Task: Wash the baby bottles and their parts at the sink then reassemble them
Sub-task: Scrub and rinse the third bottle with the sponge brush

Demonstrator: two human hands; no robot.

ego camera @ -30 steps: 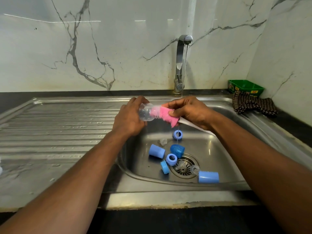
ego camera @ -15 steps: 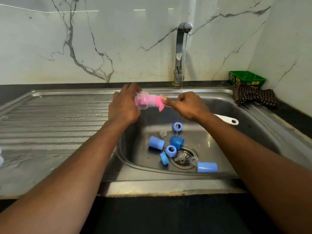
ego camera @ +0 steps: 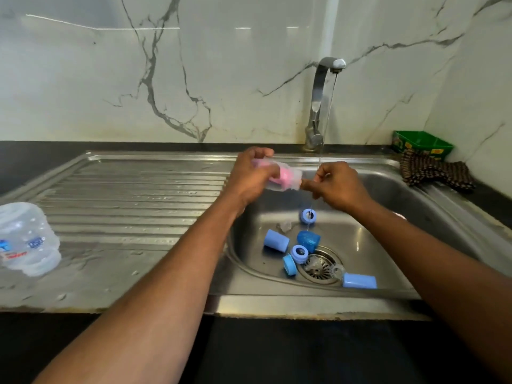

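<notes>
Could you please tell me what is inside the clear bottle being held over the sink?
A pink sponge brush head fills the clear bottle. The left hand covers the bottle's base end, and the right hand hides the brush handle.

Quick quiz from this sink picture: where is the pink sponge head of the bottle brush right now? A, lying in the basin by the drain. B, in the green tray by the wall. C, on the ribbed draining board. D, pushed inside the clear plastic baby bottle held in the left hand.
D: the pink sponge head shows through the wall of the clear plastic baby bottle, which the left hand grips over the steel sink.
</notes>
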